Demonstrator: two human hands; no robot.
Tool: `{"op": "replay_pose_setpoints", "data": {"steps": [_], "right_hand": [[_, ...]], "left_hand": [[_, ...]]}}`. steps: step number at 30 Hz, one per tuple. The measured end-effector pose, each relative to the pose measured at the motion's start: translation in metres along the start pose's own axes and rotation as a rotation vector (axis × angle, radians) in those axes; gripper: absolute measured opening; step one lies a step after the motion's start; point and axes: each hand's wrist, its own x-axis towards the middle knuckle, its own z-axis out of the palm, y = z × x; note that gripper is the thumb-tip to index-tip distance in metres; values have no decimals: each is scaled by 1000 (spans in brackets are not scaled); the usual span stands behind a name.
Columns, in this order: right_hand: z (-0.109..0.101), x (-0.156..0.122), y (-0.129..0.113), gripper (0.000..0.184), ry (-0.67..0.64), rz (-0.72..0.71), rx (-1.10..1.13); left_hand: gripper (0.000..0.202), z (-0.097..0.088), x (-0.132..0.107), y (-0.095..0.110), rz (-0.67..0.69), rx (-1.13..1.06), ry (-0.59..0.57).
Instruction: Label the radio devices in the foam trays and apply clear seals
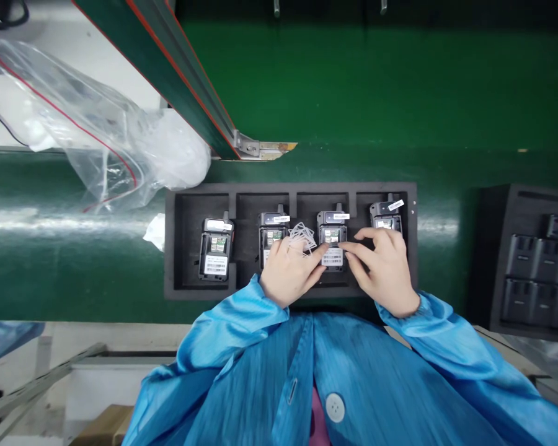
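Observation:
A black foam tray (292, 188) holds a row of handheld devices with antenna stubs, their backs up and card slots exposed. My left hand (286, 269) lies over the second device (273, 230), its fingers closed around a bundle of thin white loops (302, 235). Its index finger reaches the third device (333, 257). My right hand (387, 266) holds nothing that I can see; its fingers are apart and the index fingertip touches the third device's right edge. Partly behind that hand is the fourth device (385, 210). At the left end sits another device (215, 251), untouched.
A clear plastic bag (106, 136) with a red strip lies at the upper left, beside a green, red-edged frame post (190, 74). White crumpled material (155, 232) touches the tray's left side. At the right, a dark foam box (497, 266) holds several black parts.

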Motion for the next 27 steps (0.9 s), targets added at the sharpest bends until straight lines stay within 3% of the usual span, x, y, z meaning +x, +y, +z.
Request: {"op": "replay_pose_setpoints", "data": {"steps": [7, 13, 21, 24, 27], "right_hand": [[2, -5, 0, 26, -49, -33, -88], [-2, 4, -4, 34, -22, 26, -115], [2, 8, -4, 39, -102, 23, -208], [1, 7, -4, 36, -55, 14, -153], [-5, 5, -11, 30, 56, 9, -3]], "left_hand": [[45, -2, 2, 4, -11, 44, 3], [50, -8, 13, 13, -134, 91, -1], [47, 1, 19, 17, -155, 145, 51], [43, -6, 16, 15, -131, -56, 74], [34, -23, 5, 10, -77, -558, 98]]}}
